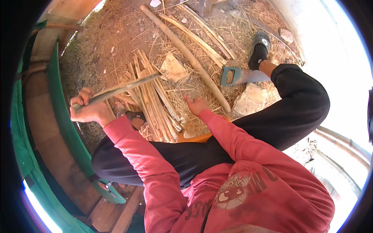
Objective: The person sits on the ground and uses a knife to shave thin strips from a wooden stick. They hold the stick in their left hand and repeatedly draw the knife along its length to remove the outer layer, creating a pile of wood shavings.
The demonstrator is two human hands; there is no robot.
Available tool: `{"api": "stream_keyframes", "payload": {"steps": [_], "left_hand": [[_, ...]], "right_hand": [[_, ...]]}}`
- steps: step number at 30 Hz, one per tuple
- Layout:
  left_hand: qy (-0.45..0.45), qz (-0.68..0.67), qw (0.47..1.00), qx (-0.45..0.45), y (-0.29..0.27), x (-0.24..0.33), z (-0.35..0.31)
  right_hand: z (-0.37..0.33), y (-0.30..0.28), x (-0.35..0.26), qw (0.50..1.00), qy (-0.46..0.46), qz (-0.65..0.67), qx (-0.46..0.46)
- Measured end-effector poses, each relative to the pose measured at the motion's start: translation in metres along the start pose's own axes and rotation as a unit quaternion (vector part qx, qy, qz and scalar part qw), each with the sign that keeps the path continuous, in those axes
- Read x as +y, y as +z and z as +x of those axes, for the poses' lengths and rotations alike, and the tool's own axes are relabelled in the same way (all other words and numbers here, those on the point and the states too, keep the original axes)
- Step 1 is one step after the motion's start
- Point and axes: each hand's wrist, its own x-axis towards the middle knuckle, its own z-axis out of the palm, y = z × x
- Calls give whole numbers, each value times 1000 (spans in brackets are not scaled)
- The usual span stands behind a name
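Observation:
Raised at the left, my left hand is closed around one end of a split bamboo strip. The strip slants up to the right, its far end in front of a pale angular stone. My right hand is near the middle, apart from the strip, with its fingers curled. Whatever it may hold is too indistinct to name. Between and below my hands lies a bundle of split bamboo strips on the ground. A whole bamboo pole runs diagonally past my right hand.
A handsaw with a green handle lies beside my outstretched foot. Nearby sits a large rock. More split bamboo pieces lie on the straw-covered ground. Green sheeting over a wooden frame stands at the left, a pale wall at the right.

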Motion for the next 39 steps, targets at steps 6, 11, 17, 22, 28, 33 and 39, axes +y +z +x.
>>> {"api": "stream_keyframes", "payload": {"steps": [6, 11, 17, 22, 28, 33, 39], "left_hand": [[1, 10, 999, 31, -25, 1, 13], [28, 34, 996, 84, -20, -2, 10], [45, 50, 995, 76, -16, -5, 9], [68, 68, 991, 96, 3, -6, -1], [107, 176, 949, 239, 27, -9, -6], [122, 256, 935, 215, 27, -5, -12], [118, 226, 942, 219, 38, -5, -18]], "right_hand": [[-13, -11, -18, 999, -27, -35, -1], [-20, -6, -28, 991, -124, 36, 34], [0, -17, -2, 988, 114, -59, -87], [-16, -29, -36, 996, -50, 14, -75], [-1, 22, 15, 998, 38, -24, 33], [-6, -5, -8, 1000, -18, -9, -8], [-15, -25, -38, 992, -37, 10, -120]]}}
